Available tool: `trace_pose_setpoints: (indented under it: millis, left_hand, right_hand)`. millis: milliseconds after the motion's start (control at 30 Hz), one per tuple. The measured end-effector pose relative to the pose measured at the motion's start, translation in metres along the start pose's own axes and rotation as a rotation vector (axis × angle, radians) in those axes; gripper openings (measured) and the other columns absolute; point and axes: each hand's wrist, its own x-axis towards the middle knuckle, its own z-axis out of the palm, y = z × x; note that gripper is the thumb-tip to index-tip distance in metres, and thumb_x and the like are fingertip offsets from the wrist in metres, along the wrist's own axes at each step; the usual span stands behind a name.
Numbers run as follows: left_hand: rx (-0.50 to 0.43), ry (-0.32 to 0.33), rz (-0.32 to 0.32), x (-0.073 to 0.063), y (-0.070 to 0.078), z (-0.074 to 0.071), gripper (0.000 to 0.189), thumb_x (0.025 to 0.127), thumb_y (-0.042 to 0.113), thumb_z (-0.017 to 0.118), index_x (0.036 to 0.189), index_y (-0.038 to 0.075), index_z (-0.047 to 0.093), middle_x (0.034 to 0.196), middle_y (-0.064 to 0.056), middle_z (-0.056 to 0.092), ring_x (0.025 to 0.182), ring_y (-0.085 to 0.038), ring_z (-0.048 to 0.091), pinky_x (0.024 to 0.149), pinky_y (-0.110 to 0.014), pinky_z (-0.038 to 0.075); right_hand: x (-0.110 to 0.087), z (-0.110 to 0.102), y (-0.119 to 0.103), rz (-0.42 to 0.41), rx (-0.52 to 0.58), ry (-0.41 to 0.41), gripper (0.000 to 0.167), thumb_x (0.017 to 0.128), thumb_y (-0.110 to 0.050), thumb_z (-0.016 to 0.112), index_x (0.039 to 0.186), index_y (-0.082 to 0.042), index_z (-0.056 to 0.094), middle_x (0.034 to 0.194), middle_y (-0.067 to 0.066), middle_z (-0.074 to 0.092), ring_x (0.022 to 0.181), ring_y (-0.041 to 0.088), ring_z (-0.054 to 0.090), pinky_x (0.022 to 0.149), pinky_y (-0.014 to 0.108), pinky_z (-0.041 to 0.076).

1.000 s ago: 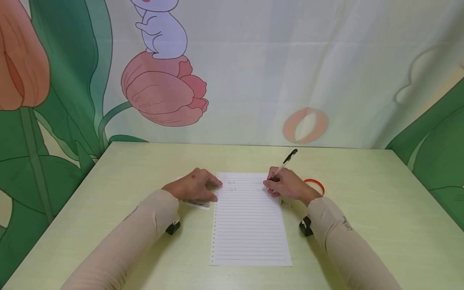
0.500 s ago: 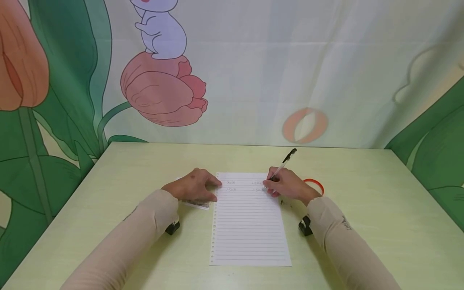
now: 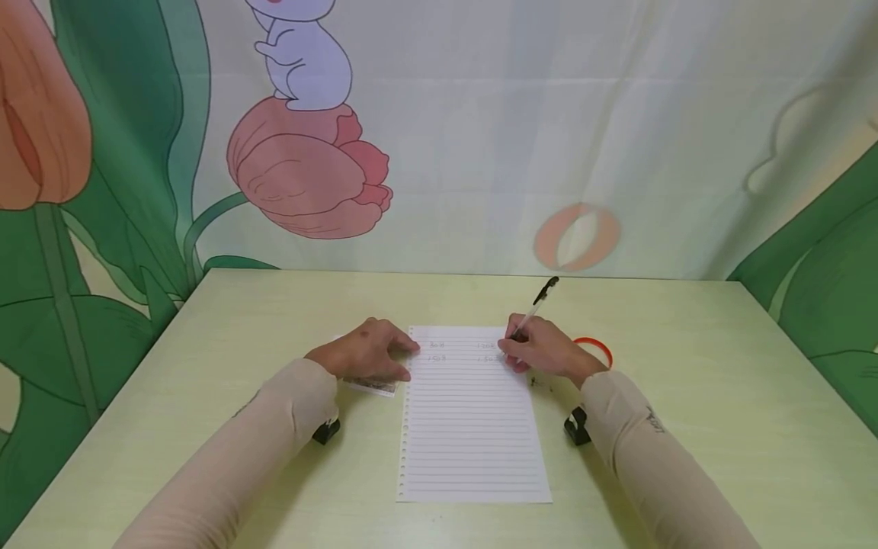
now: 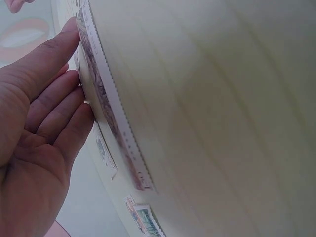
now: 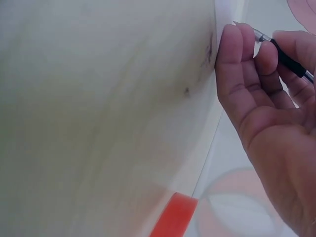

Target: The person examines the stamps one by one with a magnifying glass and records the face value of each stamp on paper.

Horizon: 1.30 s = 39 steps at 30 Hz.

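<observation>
A sheet of lined, hole-punched paper lies on the table with handwritten numbers in its top lines. My right hand pinches a clear-barrelled pen with a black cap end near the paper's upper right edge. In the right wrist view the pen's black grip lies between thumb and fingers, its tip pointing toward the paper. My left hand rests at the paper's upper left edge, fingers relaxed, fingertips on the sheet. Beneath it lies a large postage stamp, partly hidden by the hand in the head view.
Smaller stamps lie beyond the large one in the left wrist view. A red ring like a tape roll sits behind my right wrist. Small dark marks show on the table. A printed curtain hangs at the table's back edge.
The pen's upper end has shifted slightly up and to the left, with small movements of the right fingers. The left hand and the paper stay in place.
</observation>
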Motion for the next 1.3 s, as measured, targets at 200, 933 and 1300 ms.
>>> trace_pose_setpoints:
  millis: [200,933,1300]
  left_hand:
    - [0.003,-0.002,0.005,0.001,0.001,-0.001,0.047,0.084,0.016,0.082,0.129,0.013,0.069,0.136,-0.004,0.061,0.132,-0.02,0.049,0.11,-0.04,0.038]
    - [0.006,0.036,-0.013,0.005,-0.01,0.003,0.056,0.084,0.021,0.083,0.135,0.011,0.064,0.14,-0.006,0.058,0.135,-0.025,0.047,0.111,-0.044,0.037]
    - [0.055,0.071,-0.016,-0.01,-0.011,-0.001,0.058,0.084,0.023,0.082,0.137,0.013,0.062,0.141,-0.008,0.058,0.134,-0.029,0.049,0.108,-0.047,0.04]
  right_hand:
    - [0.002,-0.001,0.003,0.022,0.072,0.011,0.013,0.1,-0.009,0.06,0.093,0.001,0.055,0.083,0.016,0.066,0.075,0.021,0.066,0.07,0.034,0.06]
    - [-0.027,-0.037,0.014,0.117,-0.138,-0.007,0.032,0.1,-0.031,0.062,0.086,-0.003,0.058,0.075,0.009,0.061,0.065,0.023,0.063,0.064,0.035,0.058]
    - [-0.056,-0.04,0.013,0.179,-0.228,-0.048,0.03,0.093,-0.021,0.072,0.073,-0.005,0.056,0.065,0.005,0.062,0.057,0.016,0.061,0.059,0.033,0.055]
